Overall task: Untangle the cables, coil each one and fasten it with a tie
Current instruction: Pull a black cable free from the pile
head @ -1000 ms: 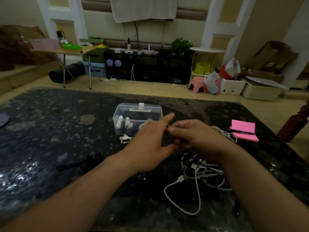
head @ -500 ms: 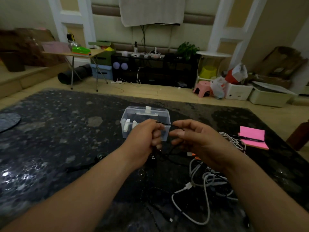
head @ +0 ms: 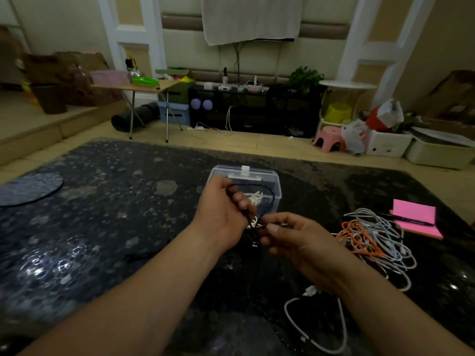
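We are coiling the black cable point(head: 272, 196): the left hand point(head: 222, 214) curls round its loop, the right hand point(head: 303, 244) pinches the free length, which probably needs wrapping round next.

The head camera (wide-angle, sole view) looks forward and down across the counter point(head: 115, 214), close on the near side of the clear box point(head: 270, 178).

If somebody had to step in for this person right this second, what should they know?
Left hand grips a loop of the black cable; right hand pinches the same cable lower down.
Orange and white tangle lies at right, a loose white cable nearer. Clear box sits behind the hands.
Nothing visibly tied yet.
Left: finish coiling black, tie it, then the others.
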`<control>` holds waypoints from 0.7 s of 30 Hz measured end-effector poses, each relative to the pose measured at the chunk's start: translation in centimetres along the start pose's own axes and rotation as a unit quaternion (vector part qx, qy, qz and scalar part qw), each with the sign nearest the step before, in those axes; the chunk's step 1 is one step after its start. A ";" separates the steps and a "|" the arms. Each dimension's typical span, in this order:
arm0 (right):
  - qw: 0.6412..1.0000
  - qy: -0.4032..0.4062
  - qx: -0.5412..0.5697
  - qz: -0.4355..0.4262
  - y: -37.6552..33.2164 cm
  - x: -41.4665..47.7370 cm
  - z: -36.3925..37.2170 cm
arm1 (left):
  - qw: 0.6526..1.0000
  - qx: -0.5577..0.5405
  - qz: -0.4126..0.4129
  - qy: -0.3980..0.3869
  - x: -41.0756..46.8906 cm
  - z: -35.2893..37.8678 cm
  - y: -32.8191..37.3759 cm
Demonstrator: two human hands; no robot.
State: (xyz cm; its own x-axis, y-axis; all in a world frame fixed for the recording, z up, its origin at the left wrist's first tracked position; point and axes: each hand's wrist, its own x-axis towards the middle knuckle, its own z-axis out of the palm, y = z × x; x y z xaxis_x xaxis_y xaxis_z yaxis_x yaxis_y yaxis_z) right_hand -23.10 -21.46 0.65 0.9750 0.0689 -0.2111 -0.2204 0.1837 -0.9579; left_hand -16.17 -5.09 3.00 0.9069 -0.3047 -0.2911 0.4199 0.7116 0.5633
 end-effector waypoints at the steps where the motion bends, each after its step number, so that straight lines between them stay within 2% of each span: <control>1: 1.000 0.006 0.019 -0.008 -0.2 0.2 0.0 | 1.000 0.023 0.003 -0.002 -0.1 -0.1 0.1; 5: 0.995 -0.007 0.089 -0.035 -1.1 0.5 0.5 | 0.984 0.172 0.034 -0.029 -0.4 -0.5 -0.5; 8: 0.993 0.031 0.099 -0.057 -1.6 0.8 0.6 | 0.933 0.340 0.088 -0.075 -1.0 -0.5 -1.0; 10: 0.994 0.070 0.036 -0.079 -1.7 0.9 0.3 | 0.856 0.489 0.138 -0.092 -1.2 -0.6 -1.1; 12: 0.992 0.083 -0.018 -0.097 -1.9 0.8 0.0 | 0.750 0.624 0.181 -0.126 -1.4 -0.8 -1.3; 13: 0.991 0.088 -0.024 -0.103 -2.1 0.7 -0.1 | 0.710 0.663 0.193 -0.142 -1.3 -1.0 -1.4; 14: 0.990 0.091 -0.028 -0.108 -2.3 0.6 -0.3 | 0.688 0.682 0.198 -0.152 -1.2 -1.2 -1.4; 18: 0.981 0.090 -0.126 -0.119 -3.1 -0.1 -0.9 | 0.658 0.710 0.180 -0.177 -1.3 -1.5 -1.1; 19: 0.979 0.095 -0.138 -0.119 -3.0 -0.2 -0.9 | 0.669 0.702 0.171 -0.175 -1.3 -1.4 -1.0; 21: 0.981 0.112 -0.108 -0.115 -2.7 -0.2 -0.4 | 0.732 0.644 0.160 -0.149 -1.1 -1.2 -0.9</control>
State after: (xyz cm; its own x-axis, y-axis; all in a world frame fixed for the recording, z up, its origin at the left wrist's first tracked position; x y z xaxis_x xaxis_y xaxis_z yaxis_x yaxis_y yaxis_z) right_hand -22.65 -22.40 3.23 0.9851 -0.1720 0.0010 -0.0067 -0.0445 -0.9990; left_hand -17.58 -4.59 1.90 0.8526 -0.5148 0.0901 -0.3067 -0.3532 0.8839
